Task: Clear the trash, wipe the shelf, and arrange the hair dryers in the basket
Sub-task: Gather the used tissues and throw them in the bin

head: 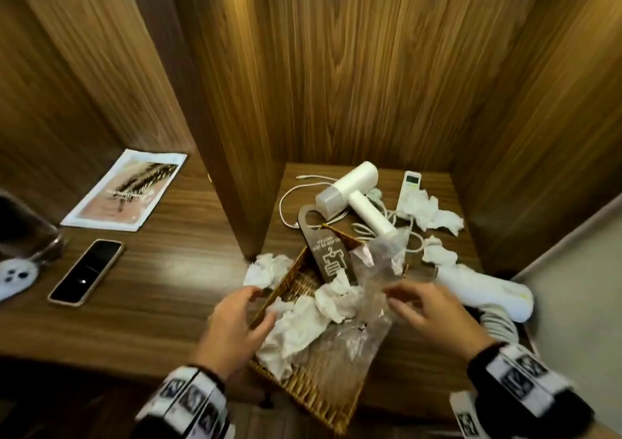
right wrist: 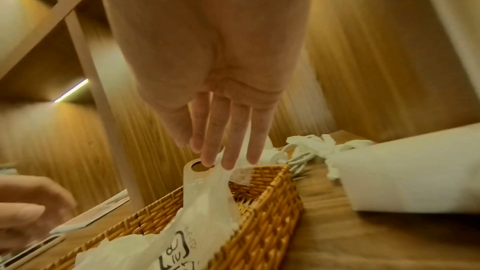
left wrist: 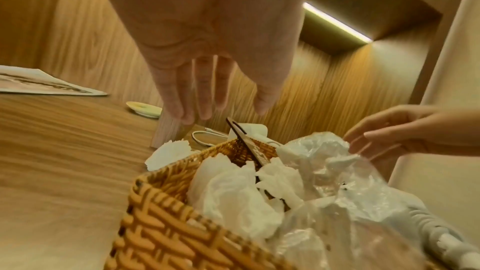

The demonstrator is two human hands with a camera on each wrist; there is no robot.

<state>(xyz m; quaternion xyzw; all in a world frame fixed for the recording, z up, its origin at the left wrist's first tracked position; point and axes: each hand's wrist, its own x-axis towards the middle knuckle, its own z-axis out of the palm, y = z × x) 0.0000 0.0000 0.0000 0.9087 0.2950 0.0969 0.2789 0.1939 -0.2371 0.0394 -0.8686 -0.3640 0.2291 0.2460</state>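
Observation:
A wicker basket (head: 303,388) at the shelf's front edge holds crumpled tissues (head: 303,321), a clear plastic bag (head: 377,270) and a wooden door hanger (head: 323,243). My left hand (head: 259,307) hovers over the basket's left rim with fingers straight (left wrist: 205,100), holding nothing. My right hand (head: 393,299) has its fingers spread at the plastic bag's right edge (left wrist: 324,151) and grips nothing (right wrist: 228,151). One white hair dryer (head: 353,186) lies behind the basket with its cord loose. A second white hair dryer (head: 484,290) lies to the basket's right.
More tissues lie left of the basket (head: 266,267) and at the back right (head: 434,216), partly over a white remote (head: 410,186). A wooden divider (head: 235,169) splits the shelf. In the left bay are a phone (head: 85,272) and a leaflet (head: 124,189).

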